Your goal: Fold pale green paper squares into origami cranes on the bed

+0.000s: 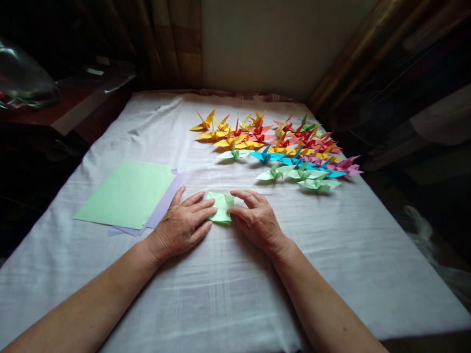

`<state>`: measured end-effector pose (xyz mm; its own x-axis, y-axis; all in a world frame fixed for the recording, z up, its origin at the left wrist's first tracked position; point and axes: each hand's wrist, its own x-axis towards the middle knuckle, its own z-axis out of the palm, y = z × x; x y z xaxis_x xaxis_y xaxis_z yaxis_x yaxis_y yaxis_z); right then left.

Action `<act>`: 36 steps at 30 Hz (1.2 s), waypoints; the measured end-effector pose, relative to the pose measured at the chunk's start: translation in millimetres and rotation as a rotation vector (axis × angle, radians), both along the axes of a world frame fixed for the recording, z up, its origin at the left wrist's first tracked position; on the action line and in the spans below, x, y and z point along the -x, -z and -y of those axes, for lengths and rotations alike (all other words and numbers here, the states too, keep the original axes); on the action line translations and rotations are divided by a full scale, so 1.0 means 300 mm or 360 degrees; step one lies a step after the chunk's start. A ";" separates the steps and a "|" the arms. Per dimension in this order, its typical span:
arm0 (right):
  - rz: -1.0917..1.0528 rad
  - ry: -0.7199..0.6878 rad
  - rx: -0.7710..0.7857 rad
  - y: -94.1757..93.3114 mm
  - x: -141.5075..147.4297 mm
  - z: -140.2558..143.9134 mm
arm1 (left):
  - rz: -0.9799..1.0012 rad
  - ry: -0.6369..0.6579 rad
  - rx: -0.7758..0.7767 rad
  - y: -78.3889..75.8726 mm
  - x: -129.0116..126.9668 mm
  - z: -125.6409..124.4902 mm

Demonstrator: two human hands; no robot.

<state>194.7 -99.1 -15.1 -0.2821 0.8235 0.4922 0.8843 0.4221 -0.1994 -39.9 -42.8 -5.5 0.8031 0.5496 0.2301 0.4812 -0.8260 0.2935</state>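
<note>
A small folded square of light green paper (221, 208) lies on the cloth between my two hands. My left hand (184, 220) rests flat with fingers stretched out, its fingertips pressing on the paper's left side. With thumb and fingers pinched, my right hand (259, 215) grips the paper's right edge. Faint crease lines show across the folded paper. Left of my left hand lies a stack of green paper sheets (125, 193), with lilac sheets (162, 203) sticking out from under it.
Several folded paper cranes in yellow (230, 139), red (259, 132), blue (265, 156), pink (348, 166) and pale green (318, 184) stand in rows at the back right. White cloth (213, 294) covers the table. A dark red piece of furniture (81, 105) stands beyond its left edge.
</note>
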 end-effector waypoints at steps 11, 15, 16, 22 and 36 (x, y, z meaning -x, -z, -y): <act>-0.0552 -0.0097 0.0238 0.035 0.003 -0.007 | 0.0059 -0.0091 0.0125 -0.009 -0.016 -0.003; -0.0607 -0.0081 0.0320 0.034 0.008 -0.006 | 0.0102 -0.0158 0.0145 -0.011 -0.024 -0.001; -0.0621 -0.0078 0.0332 0.032 0.009 -0.006 | 0.0107 -0.0163 0.0135 -0.011 -0.026 -0.001; -0.0667 -0.0062 0.0367 0.027 0.014 -0.007 | 0.0094 -0.0105 -0.0127 -0.022 -0.042 0.011; -0.0691 -0.0054 0.0360 0.029 0.016 -0.004 | 0.0034 -0.0124 -0.0332 -0.017 -0.067 0.021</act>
